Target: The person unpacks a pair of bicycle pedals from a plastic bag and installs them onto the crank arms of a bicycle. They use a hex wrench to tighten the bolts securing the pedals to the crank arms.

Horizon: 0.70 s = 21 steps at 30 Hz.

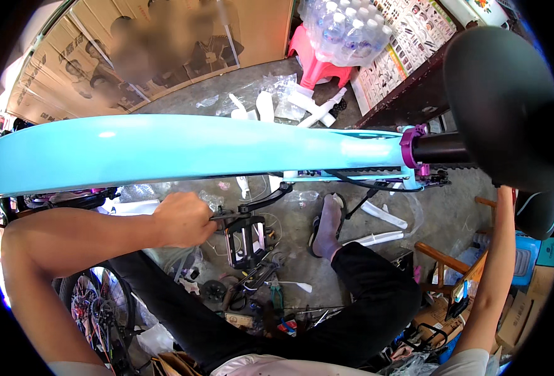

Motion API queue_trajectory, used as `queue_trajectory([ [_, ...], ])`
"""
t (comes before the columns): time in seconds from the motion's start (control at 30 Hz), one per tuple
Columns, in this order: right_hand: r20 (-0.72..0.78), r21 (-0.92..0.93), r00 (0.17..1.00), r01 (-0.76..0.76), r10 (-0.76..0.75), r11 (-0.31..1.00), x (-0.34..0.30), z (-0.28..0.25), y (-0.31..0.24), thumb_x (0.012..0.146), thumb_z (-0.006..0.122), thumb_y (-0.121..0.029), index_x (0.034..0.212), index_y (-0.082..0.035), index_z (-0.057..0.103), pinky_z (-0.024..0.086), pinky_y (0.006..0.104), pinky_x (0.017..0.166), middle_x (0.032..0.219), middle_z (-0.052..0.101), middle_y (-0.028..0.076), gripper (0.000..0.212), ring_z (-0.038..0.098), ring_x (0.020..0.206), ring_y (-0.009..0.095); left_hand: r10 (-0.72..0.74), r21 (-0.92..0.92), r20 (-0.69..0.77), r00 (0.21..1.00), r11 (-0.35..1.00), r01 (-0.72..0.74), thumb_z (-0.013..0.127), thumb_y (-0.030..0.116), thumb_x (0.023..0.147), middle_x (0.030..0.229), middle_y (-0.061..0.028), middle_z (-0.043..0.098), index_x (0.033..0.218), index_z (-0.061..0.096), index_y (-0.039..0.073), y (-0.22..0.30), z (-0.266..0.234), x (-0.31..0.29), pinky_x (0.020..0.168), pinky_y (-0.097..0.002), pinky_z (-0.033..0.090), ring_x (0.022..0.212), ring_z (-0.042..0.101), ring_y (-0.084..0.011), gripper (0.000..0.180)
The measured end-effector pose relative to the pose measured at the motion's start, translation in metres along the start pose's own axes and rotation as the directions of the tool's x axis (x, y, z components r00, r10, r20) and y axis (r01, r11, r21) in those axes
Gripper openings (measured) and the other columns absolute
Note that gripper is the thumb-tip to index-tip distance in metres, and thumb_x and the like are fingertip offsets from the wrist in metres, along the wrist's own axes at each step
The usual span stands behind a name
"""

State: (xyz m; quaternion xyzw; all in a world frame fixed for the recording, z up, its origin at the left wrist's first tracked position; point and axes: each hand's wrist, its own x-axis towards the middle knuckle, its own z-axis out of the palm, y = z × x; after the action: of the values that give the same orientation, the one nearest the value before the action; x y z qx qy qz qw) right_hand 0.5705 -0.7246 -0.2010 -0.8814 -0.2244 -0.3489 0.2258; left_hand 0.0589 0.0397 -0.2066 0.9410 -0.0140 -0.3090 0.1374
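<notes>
A light blue bicycle frame [195, 147] stretches across the view, with a purple seat clamp [410, 147] and a black saddle [499, 106] at its right end. Below the frame, my left hand [186, 219] is closed in a fist around a dark metal wrench [223, 217]. The wrench's far end meets the axle of a black pedal [245, 243], where the crank arm [269, 199] ends. My right forearm reaches up to the saddle; most of my right hand [506, 193] is hidden behind it, so its fingers do not show.
Pliers [277, 294] and other tools lie on the floor between my legs. Beyond the frame stand a large cardboard box [158, 56] and a pink stool [321, 59] bearing bottles [349, 31]. White foam pieces [314, 109] litter the floor. A bicycle wheel [98, 301] is at lower left.
</notes>
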Motion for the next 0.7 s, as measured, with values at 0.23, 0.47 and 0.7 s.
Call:
queue_trajectory([
  [0.23,-0.01,-0.013,1.0,0.005,-0.005,1.0,-0.017,-0.007,-0.01,0.101,0.058,-0.037,0.153,-0.006,0.04,0.028,0.0465,0.12,0.159,0.039,0.016,0.063,0.033,0.148,0.033,-0.02,-0.036,-0.015,1.0,0.999,0.02,0.058,0.035,0.089,0.075,-0.0246,0.068,0.074,0.072,0.001,-0.024,0.029,0.001,0.075,-0.0564,0.054,0.075,0.067,-0.0461,0.04],
  [0.47,-0.031,-0.029,0.997,0.074,-0.074,0.997,0.009,0.013,-0.029,0.101,0.058,-0.036,0.153,-0.006,0.04,0.029,0.0467,0.12,0.159,0.039,0.017,0.063,0.033,0.148,0.033,0.022,0.083,-0.246,0.969,0.997,-0.001,0.063,0.04,0.089,0.065,-0.0219,0.065,0.067,0.072,0.004,-0.022,0.035,0.0,0.062,-0.053,0.053,0.064,0.065,-0.0439,0.043],
  [0.7,-0.066,-0.042,0.989,0.129,-0.131,0.991,0.021,0.048,-0.029,0.101,0.058,-0.036,0.153,-0.006,0.04,0.029,0.0469,0.12,0.159,0.039,0.017,0.063,0.033,0.148,0.034,0.034,0.15,-0.349,0.937,0.988,0.02,0.063,0.041,0.089,0.061,-0.0188,0.064,0.07,0.071,0.008,-0.016,0.038,-0.005,0.059,-0.0515,0.052,0.063,0.066,-0.0415,0.039],
])
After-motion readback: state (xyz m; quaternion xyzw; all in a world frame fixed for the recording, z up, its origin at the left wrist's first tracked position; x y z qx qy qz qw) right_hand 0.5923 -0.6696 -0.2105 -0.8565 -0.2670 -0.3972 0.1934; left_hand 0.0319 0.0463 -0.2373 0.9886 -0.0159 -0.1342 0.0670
